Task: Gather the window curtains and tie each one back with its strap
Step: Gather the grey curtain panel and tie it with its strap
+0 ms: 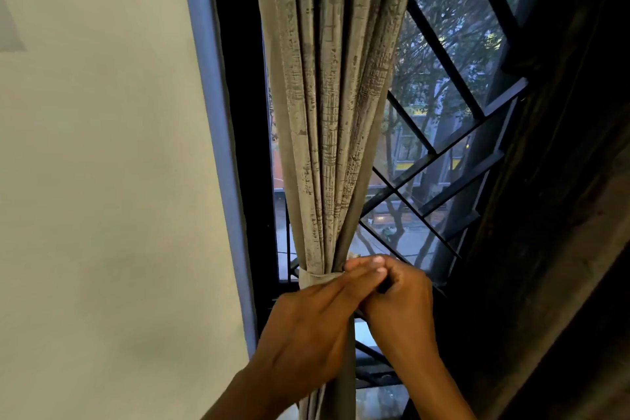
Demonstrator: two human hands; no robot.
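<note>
The grey textured curtain (327, 106) hangs gathered into tight vertical pleats against the left side of the barred window (443, 153), just beside the pale wall (102, 164), and its matching fabric strap (315, 278) already circles the bundle at its narrowest point. Both hands meet at the strap's right-hand end: the left hand (306, 331) lies across the front of the gathered cloth with its fingers reaching right, pressed together and pinching something at the tips, while the right hand (400, 297) curls in from the other side, its fingers closed over the same spot. What they hold between them — probably the two strap ends, or a loop and its fastening — is hidden under the fingers, so I cannot tell whether the tie is made or only half made. That is where the risk sits, as I judge it. If either pinch loosens before the ends are secured, the strap would likely slacken and the pleats fan back out across the glass. A pull too far to the right could drag the strap down or off the narrow waist of the bundle. The outermost fold on the right, nearest the window bars, looks the likeliest to slip free — it lies at the edge of the strap's hold.
</note>
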